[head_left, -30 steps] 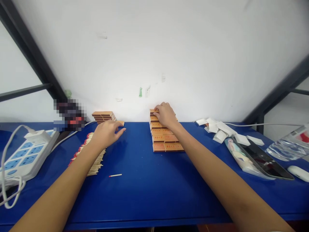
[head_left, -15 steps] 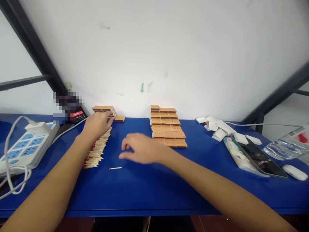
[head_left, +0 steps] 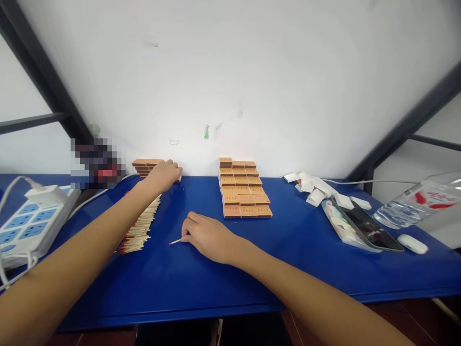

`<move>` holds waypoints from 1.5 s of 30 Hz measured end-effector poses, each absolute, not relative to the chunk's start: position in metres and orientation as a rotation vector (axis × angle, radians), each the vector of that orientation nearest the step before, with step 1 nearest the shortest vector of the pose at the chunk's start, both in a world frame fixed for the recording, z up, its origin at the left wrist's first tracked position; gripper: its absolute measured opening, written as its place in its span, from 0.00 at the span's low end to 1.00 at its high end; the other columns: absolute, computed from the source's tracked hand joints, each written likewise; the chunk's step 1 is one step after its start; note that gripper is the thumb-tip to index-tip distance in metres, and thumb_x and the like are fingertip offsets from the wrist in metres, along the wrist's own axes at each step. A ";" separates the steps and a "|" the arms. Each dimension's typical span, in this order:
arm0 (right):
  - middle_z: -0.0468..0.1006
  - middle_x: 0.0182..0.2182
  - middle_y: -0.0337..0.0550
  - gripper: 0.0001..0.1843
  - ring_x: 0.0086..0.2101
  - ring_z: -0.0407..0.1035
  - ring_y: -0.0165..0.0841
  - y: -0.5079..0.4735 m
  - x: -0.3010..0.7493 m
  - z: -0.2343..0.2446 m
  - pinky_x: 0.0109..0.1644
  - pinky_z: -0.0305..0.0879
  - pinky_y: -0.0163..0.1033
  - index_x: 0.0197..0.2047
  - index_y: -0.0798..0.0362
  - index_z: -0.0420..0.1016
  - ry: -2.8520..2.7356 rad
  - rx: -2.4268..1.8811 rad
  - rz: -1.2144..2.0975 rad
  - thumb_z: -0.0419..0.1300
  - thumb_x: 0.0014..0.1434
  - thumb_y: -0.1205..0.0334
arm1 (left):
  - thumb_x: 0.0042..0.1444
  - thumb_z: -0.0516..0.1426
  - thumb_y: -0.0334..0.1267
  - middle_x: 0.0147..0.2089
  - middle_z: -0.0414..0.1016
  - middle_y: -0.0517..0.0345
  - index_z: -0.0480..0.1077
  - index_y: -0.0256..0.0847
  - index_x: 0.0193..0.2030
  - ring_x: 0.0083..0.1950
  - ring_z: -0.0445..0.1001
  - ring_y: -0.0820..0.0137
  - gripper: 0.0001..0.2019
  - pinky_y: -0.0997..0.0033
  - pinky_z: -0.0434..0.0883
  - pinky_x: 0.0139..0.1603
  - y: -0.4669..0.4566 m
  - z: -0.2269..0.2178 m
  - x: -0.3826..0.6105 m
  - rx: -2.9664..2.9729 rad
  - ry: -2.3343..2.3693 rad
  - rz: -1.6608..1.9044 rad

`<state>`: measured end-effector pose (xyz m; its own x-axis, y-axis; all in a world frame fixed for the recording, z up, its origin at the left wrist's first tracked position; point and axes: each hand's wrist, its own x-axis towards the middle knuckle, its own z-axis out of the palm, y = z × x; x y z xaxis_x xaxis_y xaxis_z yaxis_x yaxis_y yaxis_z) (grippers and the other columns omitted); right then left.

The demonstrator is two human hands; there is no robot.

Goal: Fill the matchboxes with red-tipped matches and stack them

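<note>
At the back left, my left hand (head_left: pixel 163 177) curls its fingers over a single matchbox (head_left: pixel 179 179), which is mostly covered by them. Beside it stands a small stack of matchboxes (head_left: pixel 144 166) against the wall. My right hand (head_left: pixel 205 235) pinches the plain end of a loose match (head_left: pixel 175 241), whose red head points left. A long heap of matches (head_left: pixel 140 228) lies under and beside my left forearm, red heads to the left.
Stepped rows of matchboxes (head_left: pixel 245 197) stand at the middle back. To the right are white box trays (head_left: pixel 317 187), a phone (head_left: pixel 374 228), a white earbud case (head_left: pixel 412 243) and a tilted water bottle (head_left: pixel 414 204). A power strip (head_left: pixel 36 223) with cables sits at left.
My left hand has shifted right, from the stack onto the single matchbox. My right hand has come down and taken hold of the match that lay on the table. The view has turned slightly.
</note>
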<state>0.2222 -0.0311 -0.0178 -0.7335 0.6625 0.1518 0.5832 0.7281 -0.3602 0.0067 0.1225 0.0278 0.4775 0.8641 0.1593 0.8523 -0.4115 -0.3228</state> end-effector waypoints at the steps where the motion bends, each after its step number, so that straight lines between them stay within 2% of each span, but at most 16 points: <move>1: 0.78 0.47 0.47 0.08 0.44 0.74 0.36 -0.029 0.224 -0.017 0.47 0.69 0.42 0.47 0.55 0.76 -2.670 -0.993 0.371 0.59 0.79 0.60 | 0.65 0.56 0.22 0.52 0.85 0.35 0.82 0.36 0.47 0.60 0.79 0.50 0.14 0.57 0.68 0.59 0.128 0.026 0.008 -2.377 -1.434 0.070; 4: 0.77 0.47 0.49 0.09 0.42 0.72 0.37 -0.023 0.231 -0.014 0.42 0.68 0.43 0.47 0.55 0.75 -2.689 -1.052 0.224 0.56 0.80 0.63 | 0.64 0.56 0.21 0.49 0.85 0.34 0.81 0.36 0.43 0.58 0.79 0.49 0.12 0.56 0.67 0.57 0.139 0.022 0.008 -2.382 -1.433 0.121; 7: 0.77 0.48 0.50 0.10 0.40 0.71 0.37 -0.021 0.233 -0.011 0.40 0.67 0.43 0.47 0.56 0.76 -2.712 -1.088 0.148 0.54 0.80 0.65 | 0.63 0.58 0.23 0.50 0.85 0.33 0.81 0.37 0.42 0.58 0.79 0.48 0.10 0.55 0.67 0.57 0.142 0.020 0.006 -2.376 -1.433 0.132; 12: 0.80 0.50 0.51 0.09 0.39 0.73 0.36 -0.012 0.252 0.009 0.41 0.66 0.42 0.46 0.56 0.79 -2.710 -1.129 0.293 0.62 0.77 0.60 | 0.66 0.59 0.36 0.55 0.85 0.33 0.82 0.37 0.52 0.62 0.78 0.44 0.13 0.49 0.68 0.64 0.118 0.027 0.005 -2.382 -1.394 0.088; 15: 0.84 0.44 0.47 0.12 0.42 0.76 0.38 0.009 0.312 0.033 0.47 0.69 0.42 0.44 0.51 0.81 -2.404 -1.165 0.405 0.62 0.76 0.53 | 0.70 0.57 0.43 0.56 0.85 0.36 0.80 0.40 0.60 0.63 0.78 0.43 0.18 0.46 0.70 0.66 0.086 0.031 0.003 -2.449 -1.333 -0.086; 18: 0.85 0.44 0.53 0.14 0.44 0.77 0.44 0.033 0.410 0.045 0.52 0.70 0.48 0.47 0.53 0.82 -1.805 -1.558 -0.026 0.57 0.74 0.55 | 0.73 0.53 0.46 0.53 0.86 0.39 0.82 0.41 0.58 0.60 0.80 0.45 0.19 0.45 0.73 0.64 0.055 0.029 -0.001 -2.553 -1.246 -0.416; 20: 0.84 0.48 0.61 0.16 0.51 0.76 0.52 0.044 0.473 0.039 0.59 0.69 0.55 0.49 0.56 0.82 -1.560 -1.890 -0.269 0.58 0.71 0.53 | 0.74 0.53 0.46 0.52 0.87 0.41 0.84 0.42 0.53 0.56 0.82 0.48 0.19 0.46 0.75 0.62 0.043 0.024 -0.003 -2.575 -1.215 -0.536; 22: 0.81 0.55 0.70 0.24 0.60 0.70 0.63 0.050 0.518 0.024 0.63 0.66 0.62 0.53 0.59 0.82 -1.462 -2.177 -0.367 0.62 0.68 0.46 | 0.74 0.53 0.47 0.49 0.88 0.42 0.85 0.42 0.51 0.53 0.83 0.49 0.19 0.47 0.77 0.61 0.039 0.017 -0.004 -2.580 -1.204 -0.599; 24: 0.76 0.61 0.78 0.38 0.65 0.66 0.69 0.053 0.538 0.009 0.66 0.64 0.67 0.60 0.64 0.78 -1.390 -2.400 -0.339 0.65 0.64 0.36 | 0.74 0.53 0.47 0.47 0.88 0.42 0.85 0.42 0.52 0.53 0.83 0.49 0.19 0.48 0.77 0.61 0.040 0.011 -0.004 -2.582 -1.196 -0.634; 26: 0.73 0.63 0.83 0.48 0.67 0.64 0.71 0.057 0.539 -0.004 0.68 0.63 0.68 0.65 0.69 0.75 -1.356 -2.537 -0.273 0.65 0.62 0.31 | 0.74 0.54 0.47 0.46 0.88 0.43 0.85 0.42 0.53 0.54 0.83 0.50 0.19 0.48 0.77 0.61 0.041 0.006 -0.003 -2.589 -1.186 -0.655; 28: 0.71 0.65 0.84 0.51 0.68 0.64 0.70 0.061 0.530 -0.012 0.68 0.63 0.66 0.67 0.70 0.72 -1.342 -2.595 -0.249 0.64 0.62 0.29 | 0.74 0.54 0.47 0.46 0.88 0.45 0.85 0.42 0.54 0.54 0.83 0.50 0.19 0.49 0.77 0.61 0.041 0.002 -0.003 -2.600 -1.180 -0.668; 31: 0.72 0.64 0.83 0.48 0.67 0.68 0.67 0.066 0.518 -0.018 0.64 0.69 0.62 0.68 0.68 0.72 -1.386 -2.609 -0.246 0.64 0.63 0.32 | 0.75 0.54 0.48 0.46 0.88 0.46 0.85 0.42 0.53 0.52 0.83 0.51 0.19 0.51 0.78 0.59 0.039 0.000 -0.003 -2.609 -1.174 -0.697; 34: 0.76 0.62 0.80 0.39 0.65 0.71 0.64 0.068 0.514 -0.022 0.60 0.72 0.59 0.64 0.65 0.78 -1.475 -2.618 -0.218 0.62 0.66 0.37 | 0.75 0.54 0.48 0.46 0.88 0.46 0.85 0.42 0.52 0.50 0.83 0.52 0.19 0.51 0.78 0.57 0.036 0.002 -0.002 -2.617 -1.166 -0.702; 38: 0.83 0.56 0.73 0.31 0.57 0.79 0.60 0.070 0.516 -0.026 0.55 0.75 0.56 0.58 0.60 0.83 -1.597 -2.600 -0.133 0.64 0.66 0.41 | 0.75 0.54 0.48 0.45 0.88 0.47 0.85 0.43 0.51 0.48 0.83 0.54 0.19 0.53 0.79 0.55 0.036 0.004 0.000 -2.638 -1.179 -0.685; 42: 0.87 0.46 0.60 0.18 0.49 0.81 0.52 0.067 0.512 -0.020 0.51 0.75 0.51 0.45 0.54 0.85 -1.823 -2.469 -0.016 0.70 0.60 0.49 | 0.74 0.54 0.50 0.46 0.89 0.47 0.86 0.43 0.50 0.49 0.84 0.54 0.20 0.53 0.79 0.56 0.035 0.003 0.003 -2.663 -1.182 -0.691; 45: 0.86 0.40 0.49 0.15 0.44 0.81 0.45 0.058 0.499 -0.007 0.49 0.74 0.45 0.43 0.49 0.84 -2.004 -2.259 0.176 0.71 0.58 0.48 | 0.75 0.54 0.50 0.46 0.88 0.47 0.86 0.42 0.50 0.49 0.84 0.54 0.20 0.53 0.79 0.55 0.033 0.002 0.005 -2.667 -1.175 -0.699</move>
